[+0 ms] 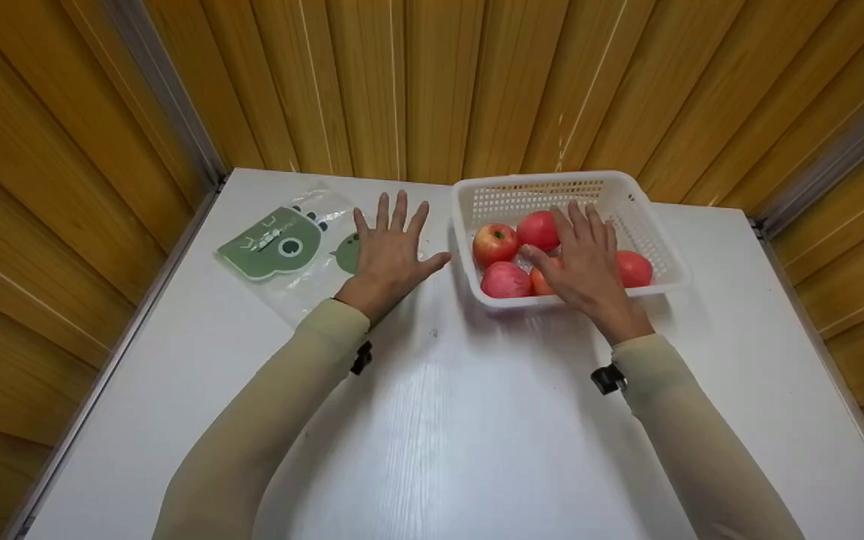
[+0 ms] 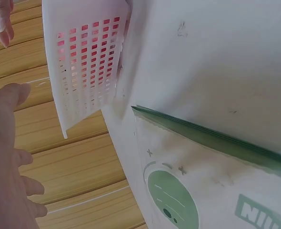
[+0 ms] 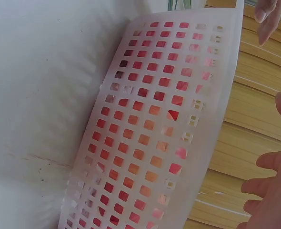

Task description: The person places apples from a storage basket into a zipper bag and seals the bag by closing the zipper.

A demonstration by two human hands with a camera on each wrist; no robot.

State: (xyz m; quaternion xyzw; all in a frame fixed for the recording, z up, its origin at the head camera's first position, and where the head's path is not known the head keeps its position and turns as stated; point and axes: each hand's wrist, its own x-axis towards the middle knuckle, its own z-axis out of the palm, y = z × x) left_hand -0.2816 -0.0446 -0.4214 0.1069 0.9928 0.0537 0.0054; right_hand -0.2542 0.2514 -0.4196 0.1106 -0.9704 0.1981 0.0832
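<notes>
My left hand (image 1: 391, 259) is spread with straight fingers above a clear plastic bag (image 1: 301, 289) printed with green cartoon faces. Nothing is in its grasp; in the left wrist view the bag (image 2: 216, 176) lies flat below the hand (image 2: 7, 157). With fingers spread, my right hand (image 1: 586, 262) hovers over a white plastic basket (image 1: 664, 247) and holds nothing. Several red apples (image 1: 505, 280) lie in the basket, some partly hidden by this hand. In the right wrist view, apples show red through the holes of the basket wall (image 3: 145, 114), with the hand (image 3: 274, 186) above its rim.
Both things stand on a white table (image 1: 439, 420), the bag at the left and the basket at the right near the back edge. Yellow wood-look panels (image 1: 439, 90) enclose the table behind and at both sides. Metal strips (image 1: 169, 90) run along the panel corners.
</notes>
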